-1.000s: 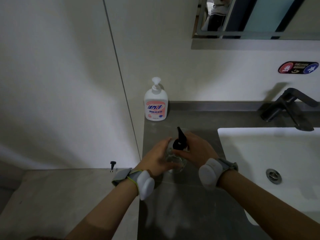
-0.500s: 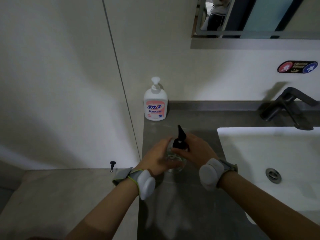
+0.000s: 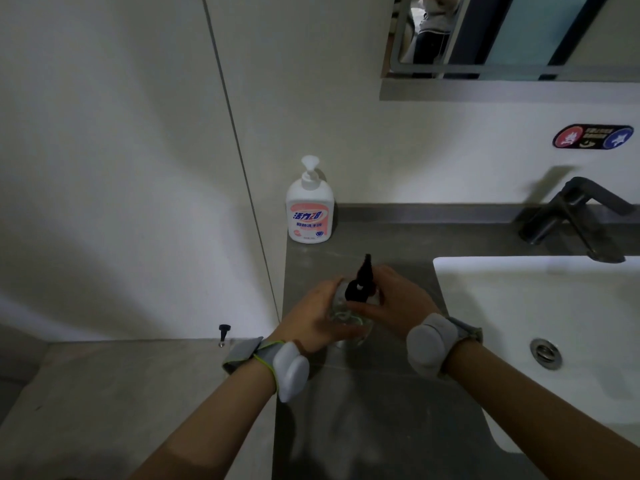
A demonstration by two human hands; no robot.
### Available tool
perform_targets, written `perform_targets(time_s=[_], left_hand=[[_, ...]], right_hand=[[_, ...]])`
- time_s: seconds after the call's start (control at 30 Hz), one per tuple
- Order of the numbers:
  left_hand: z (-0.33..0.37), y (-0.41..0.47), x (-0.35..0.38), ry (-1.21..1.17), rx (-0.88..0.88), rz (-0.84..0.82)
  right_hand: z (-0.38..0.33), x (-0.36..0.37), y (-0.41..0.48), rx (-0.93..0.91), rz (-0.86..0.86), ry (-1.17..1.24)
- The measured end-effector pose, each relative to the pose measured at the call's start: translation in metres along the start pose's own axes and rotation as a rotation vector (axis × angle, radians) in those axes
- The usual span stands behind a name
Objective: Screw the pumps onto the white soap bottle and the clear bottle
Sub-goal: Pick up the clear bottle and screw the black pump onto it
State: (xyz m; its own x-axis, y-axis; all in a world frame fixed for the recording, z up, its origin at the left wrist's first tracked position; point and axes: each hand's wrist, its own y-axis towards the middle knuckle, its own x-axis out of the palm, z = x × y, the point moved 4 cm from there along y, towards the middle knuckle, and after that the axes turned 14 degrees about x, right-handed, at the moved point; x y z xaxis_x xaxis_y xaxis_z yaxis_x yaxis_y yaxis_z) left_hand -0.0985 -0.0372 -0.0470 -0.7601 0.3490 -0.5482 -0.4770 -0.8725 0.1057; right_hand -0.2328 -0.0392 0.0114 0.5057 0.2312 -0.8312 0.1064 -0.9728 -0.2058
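Barely any shift since the earlier frames: both hands stay wrapped on the same bottle, black pump nozzle still aimed toward 12 o'clock, maybe rotated a touch.

Left hand fingers curl round the clear bottle from 9 o'clock, gripping its body. Right hand fingers pinch in at the pump's collar from 3 o'clock, closed on it. Pump sits upright on the bottle neck; can't tell how far it's threaded, hands cover the joint. Bottle base rests on the grey tabletop, near its left edge.

Both wrists carry grey straps with white pods: left wrist band, right wrist band.

White soap bottle stands at 12 o'clock from the hands, well apart, at the tabletop's back-left corner against the wall, white pump already on top, pink label facing the camera.

White sink lies at 3 o'clock, just beside the right hand, drain visible. Dark tap at 2 o'clock behind the sink. Mirror on the wall at about 1 o'clock. Small black knob on the lower ledge at 9 o'clock.
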Motion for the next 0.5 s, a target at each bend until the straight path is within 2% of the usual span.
perform_targets(time_s=[0.1, 0.2, 0.27, 0.4, 0.5], left_hand=[[0.003, -0.001, 0.000, 0.022, -0.012, -0.004], [0.004, -0.002, -0.002, 0.012, -0.004, 0.008], [0.004, -0.003, -0.001, -0.005, -0.028, -0.008], [0.008, -0.002, 0.001, 0.025, -0.045, -0.012], [0.011, -0.002, -0.002, 0.015, -0.030, -0.021]], right_hand=[[-0.001, 0.002, 0.009, 0.085, -0.025, -0.056], [-0.002, 0.004, 0.005, 0.027, -0.103, 0.024], [-0.001, 0.002, 0.000, -0.013, -0.091, 0.027], [0.000, 0.001, 0.002, 0.094, -0.100, -0.093], [-0.003, 0.001, 0.003, 0.076, -0.140, -0.047]])
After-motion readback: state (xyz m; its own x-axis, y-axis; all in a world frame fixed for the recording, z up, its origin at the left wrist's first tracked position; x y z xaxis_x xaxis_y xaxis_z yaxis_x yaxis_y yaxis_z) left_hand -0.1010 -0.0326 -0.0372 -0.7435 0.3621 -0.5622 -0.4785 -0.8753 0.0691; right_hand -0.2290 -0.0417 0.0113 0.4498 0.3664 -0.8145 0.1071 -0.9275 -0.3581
